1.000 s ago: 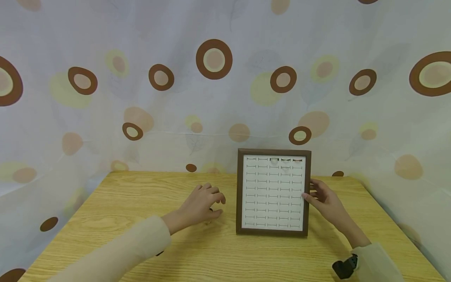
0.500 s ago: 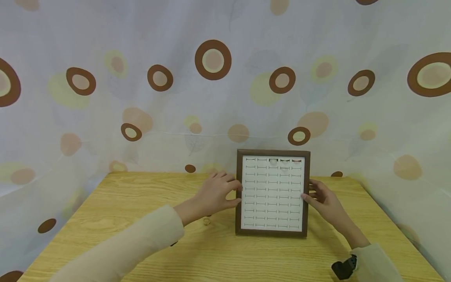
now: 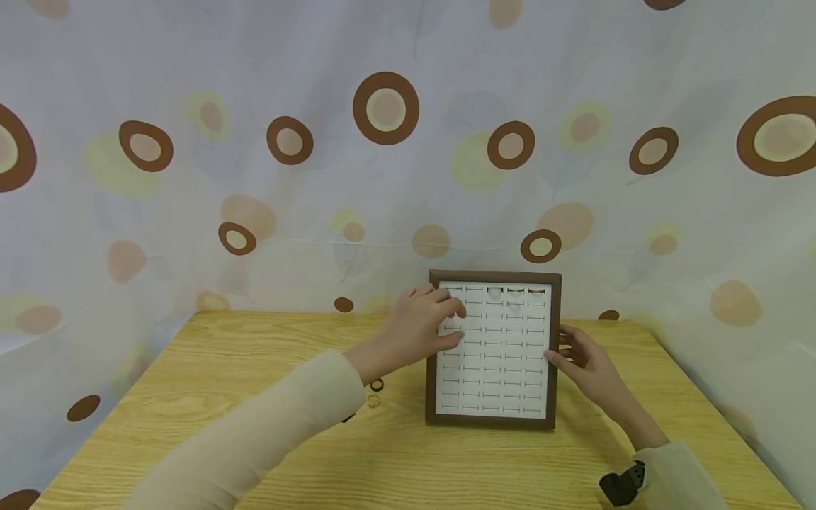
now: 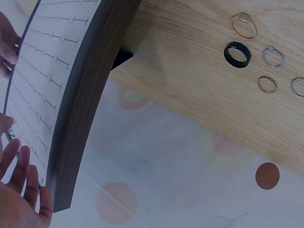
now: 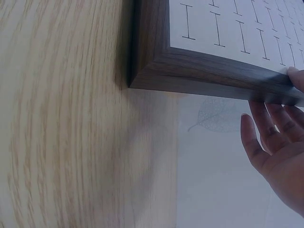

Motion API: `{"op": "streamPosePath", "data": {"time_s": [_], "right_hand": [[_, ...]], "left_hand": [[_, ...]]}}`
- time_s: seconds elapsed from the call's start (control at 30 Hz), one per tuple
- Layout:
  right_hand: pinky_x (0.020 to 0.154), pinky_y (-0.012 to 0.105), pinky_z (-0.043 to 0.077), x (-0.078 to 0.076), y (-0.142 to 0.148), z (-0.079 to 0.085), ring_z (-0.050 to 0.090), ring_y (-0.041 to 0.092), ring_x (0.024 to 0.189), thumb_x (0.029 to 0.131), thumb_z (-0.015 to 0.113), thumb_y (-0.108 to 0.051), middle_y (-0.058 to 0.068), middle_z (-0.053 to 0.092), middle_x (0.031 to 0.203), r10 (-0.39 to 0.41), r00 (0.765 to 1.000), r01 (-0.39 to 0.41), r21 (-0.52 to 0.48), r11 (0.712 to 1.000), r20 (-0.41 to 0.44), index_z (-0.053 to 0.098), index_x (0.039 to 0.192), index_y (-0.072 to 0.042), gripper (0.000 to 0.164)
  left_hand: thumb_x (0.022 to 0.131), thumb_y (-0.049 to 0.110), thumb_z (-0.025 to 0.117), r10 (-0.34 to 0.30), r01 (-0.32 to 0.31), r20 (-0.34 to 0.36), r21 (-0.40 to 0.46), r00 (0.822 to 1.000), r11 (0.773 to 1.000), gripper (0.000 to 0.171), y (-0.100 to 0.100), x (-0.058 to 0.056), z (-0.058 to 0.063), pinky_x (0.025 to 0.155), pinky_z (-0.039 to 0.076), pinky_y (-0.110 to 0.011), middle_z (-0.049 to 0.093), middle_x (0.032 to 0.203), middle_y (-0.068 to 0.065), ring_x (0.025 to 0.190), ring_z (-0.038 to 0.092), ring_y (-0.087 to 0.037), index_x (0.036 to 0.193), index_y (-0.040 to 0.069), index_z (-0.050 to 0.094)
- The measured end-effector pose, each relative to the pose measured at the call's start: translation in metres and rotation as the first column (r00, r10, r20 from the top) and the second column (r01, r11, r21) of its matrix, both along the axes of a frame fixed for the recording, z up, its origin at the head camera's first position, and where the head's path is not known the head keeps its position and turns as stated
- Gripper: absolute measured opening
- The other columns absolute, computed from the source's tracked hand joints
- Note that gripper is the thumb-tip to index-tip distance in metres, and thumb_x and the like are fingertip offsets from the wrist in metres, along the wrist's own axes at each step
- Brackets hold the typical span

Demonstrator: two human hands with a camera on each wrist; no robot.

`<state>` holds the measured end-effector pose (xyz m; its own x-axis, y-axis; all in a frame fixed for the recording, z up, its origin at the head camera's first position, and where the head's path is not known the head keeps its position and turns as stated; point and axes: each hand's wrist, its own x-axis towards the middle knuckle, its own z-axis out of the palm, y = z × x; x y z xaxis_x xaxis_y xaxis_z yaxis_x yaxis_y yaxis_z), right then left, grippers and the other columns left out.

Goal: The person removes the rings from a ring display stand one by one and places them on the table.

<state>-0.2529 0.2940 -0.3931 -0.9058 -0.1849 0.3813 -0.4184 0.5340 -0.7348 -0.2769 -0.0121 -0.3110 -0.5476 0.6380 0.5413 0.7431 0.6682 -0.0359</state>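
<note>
A ring display board (image 3: pixel 494 354) with a dark brown frame and a white slotted face stands propped up on the table. Several rings sit in its upper slots. My right hand (image 3: pixel 585 365) grips the right edge, thumb on the front and fingertips at the frame's side. The left hand (image 3: pixel 423 322) is in front of the upper left slots, thumb and index finger bent toward each other with a small gap. Whether a thin ring is between these fingertips I cannot tell. On the table lie a black ring (image 4: pixel 237 54), a gold ring (image 4: pixel 243 26) and silver rings (image 4: pixel 273 56).
The wood-grain table (image 3: pixel 306 453) ends at a patterned curtain (image 3: pixel 280 191) close behind the board. A dark support (image 4: pixel 122 58) juts out behind the board. The loose rings lie to the board's left, near the left forearm.
My left hand has moved right and up from above the loose rings to the board's upper left face, uncovering the black and gold rings. The right hand and board have stayed put.
</note>
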Motion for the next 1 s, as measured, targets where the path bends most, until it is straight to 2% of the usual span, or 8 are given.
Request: {"op": "streamPosePath", "data": {"time_s": [0.23,0.43,0.77,1.0], "right_hand": [[0.075,0.014,0.047,0.000,-0.001,0.000,0.053,-0.008,0.094,0.090,0.056,-0.014,0.020,0.054,0.118,0.002,1.000,-0.001,-0.011,1.000,0.004,0.037,0.134,0.001,0.050],[0.075,0.014,0.047,0.000,-0.003,0.001,0.054,-0.008,0.093,0.090,0.056,-0.013,0.021,0.055,0.118,0.006,1.000,-0.006,-0.011,1.000,-0.006,0.038,0.133,0.002,0.049],[0.076,0.013,0.046,0.000,-0.003,0.002,0.056,-0.003,0.093,0.090,0.056,-0.014,0.021,0.055,0.118,-0.007,1.000,0.007,0.004,1.000,0.006,0.037,0.133,0.001,0.050],[0.075,0.013,0.047,0.001,-0.002,0.002,0.053,-0.009,0.093,0.090,0.056,-0.013,0.021,0.055,0.118,-0.002,1.000,0.002,-0.005,1.000,0.009,0.037,0.133,0.002,0.049]], "left_hand": [[0.082,0.038,0.063,0.039,-0.039,0.000,-0.004,0.999,0.999,0.024,0.017,-0.007,0.006,0.073,0.039,-0.028,0.059,0.094,0.009,0.085,0.048,-0.011,0.101,0.023,0.062],[0.083,0.036,0.063,0.063,-0.062,-0.024,0.025,0.998,0.998,0.024,0.029,-0.014,0.012,0.078,0.039,-0.029,0.060,0.099,0.008,0.091,0.051,-0.013,0.103,0.022,0.061],[0.085,0.034,0.060,0.080,-0.079,-0.104,0.019,0.991,0.997,0.022,0.042,-0.024,0.021,0.078,0.038,-0.027,0.059,0.097,0.009,0.087,0.050,-0.012,0.104,0.024,0.060],[0.085,0.033,0.061,0.074,-0.078,-0.181,-0.017,0.981,0.997,0.018,0.047,-0.030,0.019,0.073,0.036,-0.026,0.058,0.093,0.010,0.084,0.048,-0.012,0.102,0.027,0.061]]}}
